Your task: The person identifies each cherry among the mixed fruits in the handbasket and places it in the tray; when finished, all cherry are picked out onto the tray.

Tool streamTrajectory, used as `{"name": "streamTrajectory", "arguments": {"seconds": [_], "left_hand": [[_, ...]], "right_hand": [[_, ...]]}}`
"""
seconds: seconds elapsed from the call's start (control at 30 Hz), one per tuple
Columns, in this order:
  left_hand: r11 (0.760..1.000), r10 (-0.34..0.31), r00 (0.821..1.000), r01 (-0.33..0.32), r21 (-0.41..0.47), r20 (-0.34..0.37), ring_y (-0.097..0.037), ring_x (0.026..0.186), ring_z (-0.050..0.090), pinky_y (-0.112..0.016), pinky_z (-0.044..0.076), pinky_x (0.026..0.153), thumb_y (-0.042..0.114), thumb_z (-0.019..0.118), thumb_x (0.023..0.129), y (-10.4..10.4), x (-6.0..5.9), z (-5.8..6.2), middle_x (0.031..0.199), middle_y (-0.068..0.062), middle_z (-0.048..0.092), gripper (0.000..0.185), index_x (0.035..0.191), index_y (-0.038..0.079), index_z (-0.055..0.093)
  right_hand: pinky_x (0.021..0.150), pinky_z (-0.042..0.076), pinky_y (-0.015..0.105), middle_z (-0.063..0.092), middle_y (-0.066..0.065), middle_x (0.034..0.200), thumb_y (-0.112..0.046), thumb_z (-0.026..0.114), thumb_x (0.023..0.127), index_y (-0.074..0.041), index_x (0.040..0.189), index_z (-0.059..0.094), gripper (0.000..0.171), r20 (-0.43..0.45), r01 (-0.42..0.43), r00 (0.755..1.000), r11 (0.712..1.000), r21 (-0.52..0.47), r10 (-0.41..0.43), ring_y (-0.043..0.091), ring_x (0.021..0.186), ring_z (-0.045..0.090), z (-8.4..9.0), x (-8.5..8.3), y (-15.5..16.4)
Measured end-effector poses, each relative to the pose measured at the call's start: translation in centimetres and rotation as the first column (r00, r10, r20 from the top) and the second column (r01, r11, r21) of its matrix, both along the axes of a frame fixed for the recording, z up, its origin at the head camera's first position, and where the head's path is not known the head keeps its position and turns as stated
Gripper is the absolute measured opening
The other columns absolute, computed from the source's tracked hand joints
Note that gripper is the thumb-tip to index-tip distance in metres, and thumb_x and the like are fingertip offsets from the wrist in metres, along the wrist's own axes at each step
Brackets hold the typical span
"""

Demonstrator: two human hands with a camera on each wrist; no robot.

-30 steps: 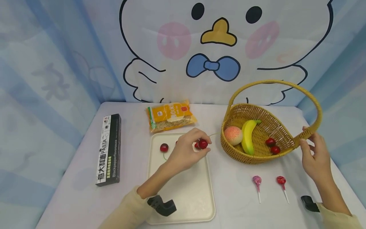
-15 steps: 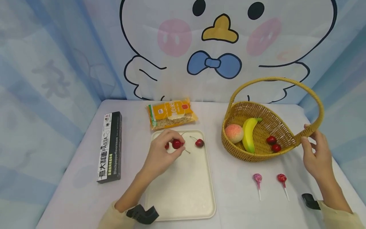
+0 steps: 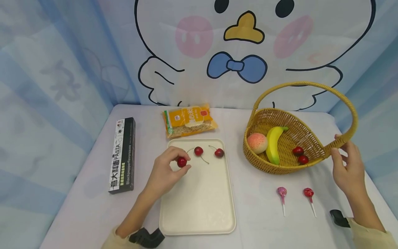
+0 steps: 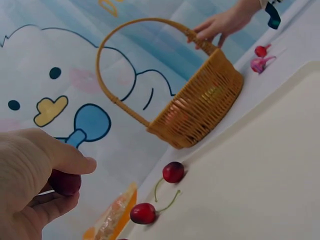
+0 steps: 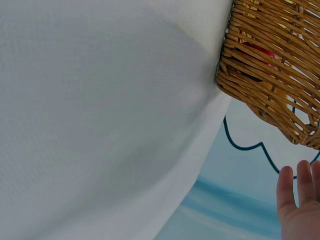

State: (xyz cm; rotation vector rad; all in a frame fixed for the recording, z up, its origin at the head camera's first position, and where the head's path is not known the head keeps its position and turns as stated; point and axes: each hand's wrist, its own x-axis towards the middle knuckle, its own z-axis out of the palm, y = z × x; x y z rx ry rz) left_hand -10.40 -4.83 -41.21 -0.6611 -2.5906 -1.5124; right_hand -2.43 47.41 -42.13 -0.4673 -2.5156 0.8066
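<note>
My left hand [image 3: 164, 170] pinches a dark red cherry [image 3: 181, 162] between thumb and fingers over the upper left of a cream tray [image 3: 199, 214]. Farther right on that tray lie two stemmed cherries, one near the middle [image 3: 198, 151] and one by the right edge [image 3: 219, 153]. My right hand [image 3: 350, 169] grips the handle base of a yellow wicker basket [image 3: 264, 166], thumb in front and fingers behind. Inside the basket are a peach [image 3: 257, 143], a banana [image 3: 273, 145] and two cherries [image 3: 300, 155]. The right wrist view shows fingers [image 5: 286, 190] below the wicker.
Two lollipops, a pink one [image 3: 282, 192] and a red one [image 3: 309, 193], lie in front of the basket. An orange grain packet [image 3: 189, 121] is behind the tray. A black and white pasta box [image 3: 122, 155] lies to its left. A printed curtain [image 3: 77, 52] hangs behind the table.
My left hand has moved left across the tray, uncovering the two cherries that lie there; it now pinches a cherry on the left side. The right hand keeps its place at the basket handle.
</note>
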Motion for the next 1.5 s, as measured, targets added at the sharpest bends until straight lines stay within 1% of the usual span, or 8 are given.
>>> {"name": "streamTrajectory", "arguments": {"seconds": [0.2,0.4,0.57,0.7,0.9,1.13,1.33,1.5], "left_hand": [[0.997,0.018,0.999,-0.015,-0.081,0.037,-0.013,0.094,0.060,-0.043,0.061,0.089,0.002,0.088,0.084,-0.8,0.2,-1.5,0.108,0.000,0.071,0.027,0.102,0.016,0.074],[0.982,0.036,0.998,-0.024,-0.186,0.061,-0.013,0.092,0.059,-0.037,0.062,0.087,0.002,0.089,0.082,-0.7,0.2,-2.4,0.105,0.000,0.069,0.029,0.099,0.019,0.074],[0.957,0.065,0.996,-0.042,-0.287,0.069,-0.014,0.092,0.059,-0.031,0.056,0.083,0.003,0.089,0.082,-0.4,0.1,-3.1,0.104,-0.001,0.069,0.026,0.097,0.020,0.076],[0.944,0.067,0.995,-0.041,-0.328,0.068,-0.016,0.095,0.060,-0.033,0.054,0.083,0.005,0.088,0.082,-0.3,0.2,-3.6,0.104,-0.001,0.069,0.024,0.098,0.019,0.078],[0.924,0.071,0.993,-0.031,-0.381,0.091,-0.018,0.100,0.060,-0.035,0.055,0.088,0.007,0.089,0.083,-0.3,0.2,-4.2,0.104,-0.001,0.067,0.023,0.100,0.018,0.079],[0.913,0.075,0.992,-0.028,-0.406,0.100,-0.018,0.100,0.059,-0.035,0.054,0.087,0.009,0.088,0.085,-0.3,0.3,-4.6,0.104,-0.001,0.067,0.020,0.101,0.017,0.080],[0.907,0.061,0.996,-0.029,-0.420,0.064,-0.016,0.100,0.057,-0.033,0.054,0.085,0.013,0.090,0.084,-0.2,0.4,-4.7,0.107,0.000,0.068,0.022,0.102,0.018,0.080],[0.911,0.037,0.999,-0.025,-0.411,0.021,-0.014,0.099,0.052,-0.028,0.049,0.081,0.017,0.092,0.083,0.0,0.3,-4.5,0.111,0.002,0.066,0.025,0.102,0.021,0.077]], "right_hand": [[0.115,0.028,0.004,0.045,0.021,0.157,-0.024,0.041,0.115,-0.025,0.166,0.037,0.051,-0.014,0.002,1.000,1.000,-0.007,-0.002,0.001,0.155,0.036,0.0,0.1,0.1],[0.117,0.028,0.005,0.045,0.020,0.158,-0.025,0.041,0.115,-0.024,0.165,0.037,0.051,-0.006,0.016,1.000,1.000,-0.011,-0.016,0.005,0.157,0.036,0.0,0.0,0.2],[0.115,0.029,0.004,0.046,0.021,0.155,-0.025,0.041,0.115,-0.026,0.165,0.038,0.051,-0.011,0.012,1.000,1.000,-0.010,-0.012,0.000,0.154,0.037,0.0,0.1,0.1],[0.117,0.029,0.005,0.046,0.020,0.155,-0.025,0.042,0.115,-0.025,0.165,0.038,0.050,-0.016,0.010,1.000,1.000,-0.007,-0.010,-0.005,0.149,0.038,-0.1,0.0,0.1],[0.116,0.030,0.004,0.047,0.018,0.155,-0.024,0.043,0.114,-0.024,0.164,0.040,0.050,-0.031,0.003,1.000,1.000,-0.009,-0.003,-0.010,0.144,0.038,-0.2,-0.2,0.1],[0.118,0.029,0.006,0.045,0.019,0.158,-0.025,0.042,0.115,-0.026,0.166,0.037,0.051,-0.014,0.002,1.000,1.000,-0.020,-0.002,0.002,0.156,0.036,-0.1,-0.3,0.2],[0.123,0.028,0.010,0.041,0.019,0.163,-0.027,0.041,0.115,-0.030,0.167,0.033,0.053,0.021,0.006,1.000,0.999,-0.033,-0.006,0.013,0.161,0.033,-0.1,-0.3,0.3],[0.121,0.028,0.008,0.042,0.019,0.162,-0.026,0.041,0.115,-0.031,0.167,0.034,0.052,0.017,0.010,1.000,0.999,-0.035,-0.009,0.012,0.161,0.034,-0.2,-0.3,0.2]]}}
